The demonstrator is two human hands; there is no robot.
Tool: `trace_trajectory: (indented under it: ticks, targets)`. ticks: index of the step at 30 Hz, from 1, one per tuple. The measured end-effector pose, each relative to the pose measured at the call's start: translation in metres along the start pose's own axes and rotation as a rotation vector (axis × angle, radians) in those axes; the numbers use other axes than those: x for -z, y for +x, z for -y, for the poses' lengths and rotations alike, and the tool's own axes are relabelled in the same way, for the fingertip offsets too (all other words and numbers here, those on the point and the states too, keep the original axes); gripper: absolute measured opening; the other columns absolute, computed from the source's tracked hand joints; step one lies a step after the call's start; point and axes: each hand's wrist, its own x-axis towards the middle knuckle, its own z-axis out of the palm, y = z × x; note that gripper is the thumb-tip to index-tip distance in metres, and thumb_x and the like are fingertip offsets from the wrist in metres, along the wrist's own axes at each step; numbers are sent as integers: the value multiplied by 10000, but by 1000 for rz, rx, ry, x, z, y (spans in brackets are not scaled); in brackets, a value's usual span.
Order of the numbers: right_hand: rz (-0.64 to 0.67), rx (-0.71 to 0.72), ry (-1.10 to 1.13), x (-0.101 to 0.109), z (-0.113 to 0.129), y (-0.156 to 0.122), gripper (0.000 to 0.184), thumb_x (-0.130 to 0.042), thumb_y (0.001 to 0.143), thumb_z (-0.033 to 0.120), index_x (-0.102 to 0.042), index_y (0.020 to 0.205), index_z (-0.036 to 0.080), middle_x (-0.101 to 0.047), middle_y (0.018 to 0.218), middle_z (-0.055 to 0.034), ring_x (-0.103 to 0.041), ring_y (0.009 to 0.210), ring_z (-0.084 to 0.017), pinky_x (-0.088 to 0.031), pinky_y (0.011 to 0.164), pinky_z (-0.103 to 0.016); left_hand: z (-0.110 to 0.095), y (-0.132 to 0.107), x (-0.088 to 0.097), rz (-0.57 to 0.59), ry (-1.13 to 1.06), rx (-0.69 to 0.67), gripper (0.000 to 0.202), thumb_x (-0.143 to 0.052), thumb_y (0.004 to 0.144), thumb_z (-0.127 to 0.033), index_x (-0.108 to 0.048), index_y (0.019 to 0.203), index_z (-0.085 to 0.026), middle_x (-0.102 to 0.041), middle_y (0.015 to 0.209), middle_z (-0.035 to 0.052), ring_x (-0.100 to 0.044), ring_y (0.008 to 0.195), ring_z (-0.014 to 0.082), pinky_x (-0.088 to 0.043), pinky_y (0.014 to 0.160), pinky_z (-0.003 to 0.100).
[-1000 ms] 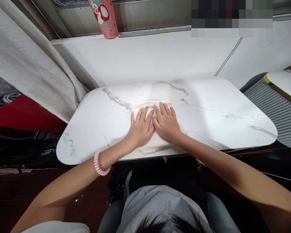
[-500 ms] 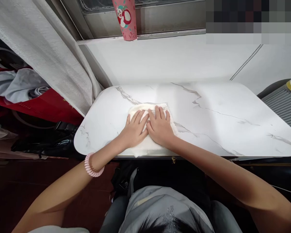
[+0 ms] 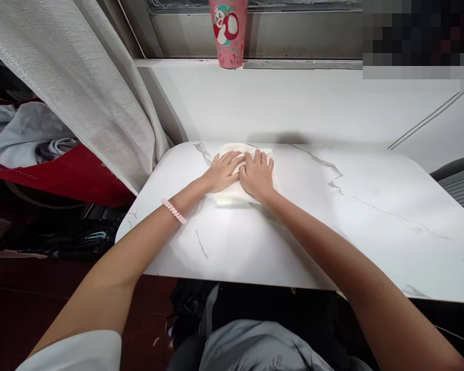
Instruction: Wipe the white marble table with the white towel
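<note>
Left hand (image 3: 221,174) and right hand (image 3: 257,178) lie flat, fingers spread — each grip wide, neither clenched — on the white cloth (image 3: 234,195), near the far edge of the bench (image 3: 247,247). Step judged: pressing the white cloth down; sliding it would call for even palm pressure.

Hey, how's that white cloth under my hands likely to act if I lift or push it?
The white cloth will probably droop when lifted, since it looks soft with uneven edges. It should slide fairly easily if pushed, as the marbled tabletop looks smooth. Lying flat, it's unlikely to tip.
</note>
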Motion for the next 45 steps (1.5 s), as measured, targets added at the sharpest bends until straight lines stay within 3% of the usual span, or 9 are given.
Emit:
trace_trajectory:
  ticks: [6,12,16,21,29,37,42,45]
  targets:
    - [-60,-32,17,-11,1,50,506,-302,944,221,-443,1418,117,-366,1520,-191,-282,1421,-319,-180,1139,-541,29,42,8,-46,-45,5,520,-332,945,-416,-377,1439,-262,-323,1572,68,-231,1464,225,-114,1192,521]
    - [-81,-37,29,-18,0,84,461,-305,934,209,-512,1338,133,-442,1456,-179,-341,1368,-295,-187,1138,-512,51,70,9,-88,-36,-13,513,-346,938,-394,-403,1429,-258,-359,1553,73,-260,1450,226,-169,1180,509]
    - [-118,-50,15,-22,0,92,437,-316,930,215,-553,1287,131,-504,1383,-184,-393,1316,-306,-208,1125,-518,60,77,11,-78,-50,-49,524,-349,935,-412,-402,1436,-269,-359,1554,69,-266,1447,232,-177,1180,504]
    - [-77,-37,21,-20,2,88,479,-316,942,223,-486,1378,121,-420,1477,-184,-336,1379,-301,-176,1144,-522,55,65,9,-91,-27,-5,519,-304,958,-398,-372,1457,-271,-312,1580,64,-233,1463,232,-144,1186,517]
    - [0,78,47,-13,21,45,507,-321,958,254,-431,1438,131,-352,1535,-175,-272,1436,-284,-153,1171,-510,36,2,7,-90,35,94,547,-245,979,-387,-322,1487,-200,-260,1599,98,-173,1484,244,-106,1191,541]
    - [126,231,225,-3,58,-39,502,-340,950,265,-444,1435,187,-317,1568,-108,-228,1466,-250,-122,1202,-493,10,-111,6,-78,74,213,579,-195,983,-434,-273,1511,-211,-237,1603,126,-149,1492,276,-115,1176,591]
    - [184,342,329,0,86,-87,490,-381,951,249,-454,1427,159,-291,1574,-136,-184,1479,-281,-91,1202,-531,2,-183,4,-85,72,231,580,-186,1002,-458,-233,1522,-204,-225,1602,137,-143,1490,299,-119,1169,613]
    - [220,378,372,1,101,-105,496,-410,941,237,-448,1429,154,-275,1580,-144,-165,1484,-284,-83,1206,-530,3,-214,2,-110,83,241,555,-209,1010,-454,-198,1527,-254,-212,1607,113,-157,1483,308,-125,1163,622]
